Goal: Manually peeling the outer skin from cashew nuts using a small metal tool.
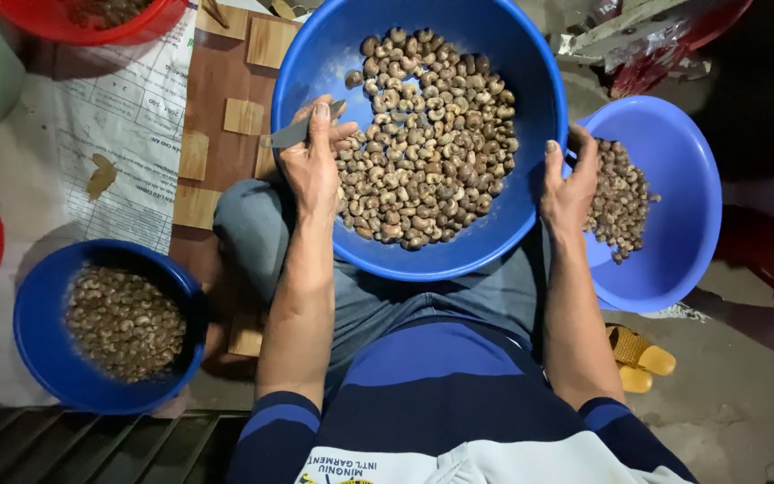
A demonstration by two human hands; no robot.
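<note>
Blue plastic, round, at far left: a small dark-blue bowl (47,358) on the floor, holding pale peeled cashew kernels (124,323). Above it lies a white printed sack (127,116), with a strip of brown wooden parquet floor (221,90) just to its right.

Left hand (311,166) – positioned over the left rim of the large round blue plastic basin (530,99) that rests on the person's lap. Grip closed: fingers wrapped around a small grey metal knife (293,134), blade tip pointing left past the rim. Whether a nut is also pinched under the thumb cannot be told.

Basin contents: a heap of brown unpeeled cashew nuts (427,134), filling the middle and reaching toward the upper wall.

Right hand (566,188) – at the gap between the basin's right rim and a lighter blue plastic bowl (683,224) just beside it. Fingers curled loosely, partly open, fingertips touching the pile of brownish cashew pieces (620,202) inside that bowl; whether anything is actually held cannot be told.

Lower right, on the grey concrete floor: a yellow sandal (640,357), near the right forearm.
</note>
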